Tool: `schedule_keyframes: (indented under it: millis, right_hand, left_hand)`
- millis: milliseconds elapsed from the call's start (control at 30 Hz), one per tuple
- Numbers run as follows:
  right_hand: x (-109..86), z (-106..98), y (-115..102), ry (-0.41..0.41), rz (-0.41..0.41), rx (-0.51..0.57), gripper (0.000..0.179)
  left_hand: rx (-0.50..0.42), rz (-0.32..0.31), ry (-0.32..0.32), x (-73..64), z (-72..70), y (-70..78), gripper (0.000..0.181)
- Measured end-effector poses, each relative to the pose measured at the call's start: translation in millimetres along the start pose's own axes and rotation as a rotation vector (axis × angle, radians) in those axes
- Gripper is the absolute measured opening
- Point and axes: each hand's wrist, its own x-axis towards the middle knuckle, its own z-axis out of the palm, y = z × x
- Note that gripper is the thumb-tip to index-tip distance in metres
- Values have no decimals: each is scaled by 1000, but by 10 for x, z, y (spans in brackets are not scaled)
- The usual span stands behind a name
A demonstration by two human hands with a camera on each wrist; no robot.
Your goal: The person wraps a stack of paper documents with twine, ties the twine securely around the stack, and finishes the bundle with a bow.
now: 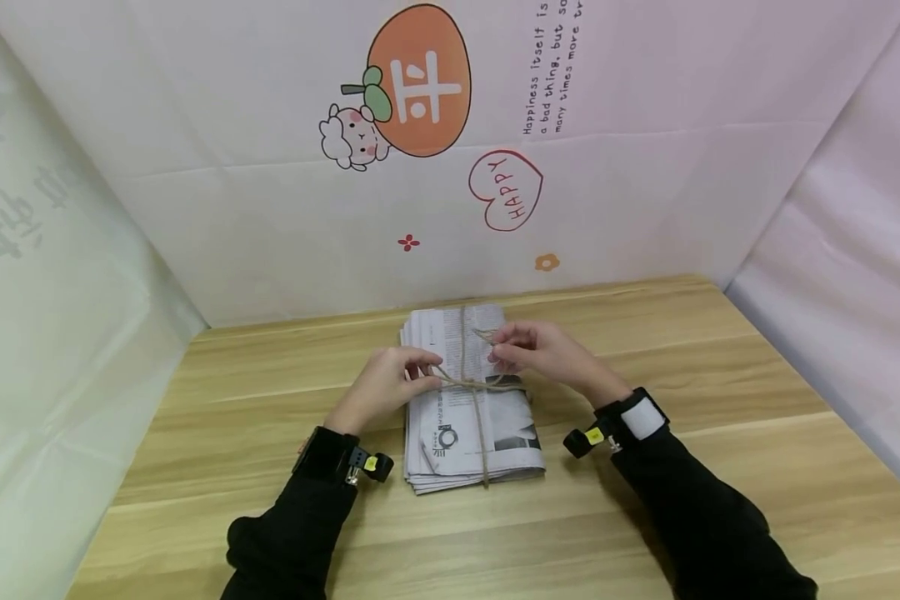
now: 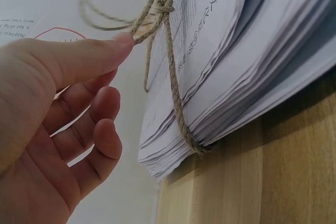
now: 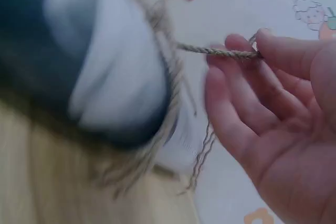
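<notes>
A stack of folded newspapers (image 1: 457, 425) lies on the wooden table, with brown twine (image 1: 480, 429) crossed around it lengthwise and crosswise. Near the crossing, my left hand (image 1: 395, 379) pinches a loop of the twine between thumb and forefinger; the left wrist view shows a knot (image 2: 164, 8) beside that grip. On the other side of the stack, my right hand (image 1: 543, 354) pinches another stretch of twine (image 3: 220, 52) between thumb and fingers. Loose frayed twine ends (image 3: 205, 156) hang below the right hand in its wrist view, where the stack is blurred.
The wooden table (image 1: 255, 392) extends around the stack. Behind it hangs a white printed cloth (image 1: 270, 242), with more cloth along the left and right sides. A black strap with a small camera sits on each wrist.
</notes>
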Motion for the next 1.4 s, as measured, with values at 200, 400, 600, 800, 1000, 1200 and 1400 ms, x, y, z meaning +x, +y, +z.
schedule_keyframes:
  millis: [200,400,600,800,1000,1200,1400]
  right_hand:
    - [88,138,-39,-64,-12,334,26]
    - [110,243,-73,14,-74,480,35]
    - [151,315,-12,104,13,319,35]
    - [186,325,32,111,98,291,33]
    - [215,314,-11,85,-6,320,34]
    - [196,314,-9,5,-166,253,26]
    - [223,322,41,151,-64,245,32]
  left_hand:
    - [-22,-38,-30,-23,40,-20,32]
    - [-27,-42,-28,-42,55,-33,31]
    - [-29,-39,-19,-41,38,-33,32]
    - [-27,-32,-24,-6,20,-41,32]
    - [-12,-25,-28,19,-9,-48,31]
    - [-18,-51,-40,6,-11,-45,28]
    - [-20,-47,-42,-2,-12,-38,27]
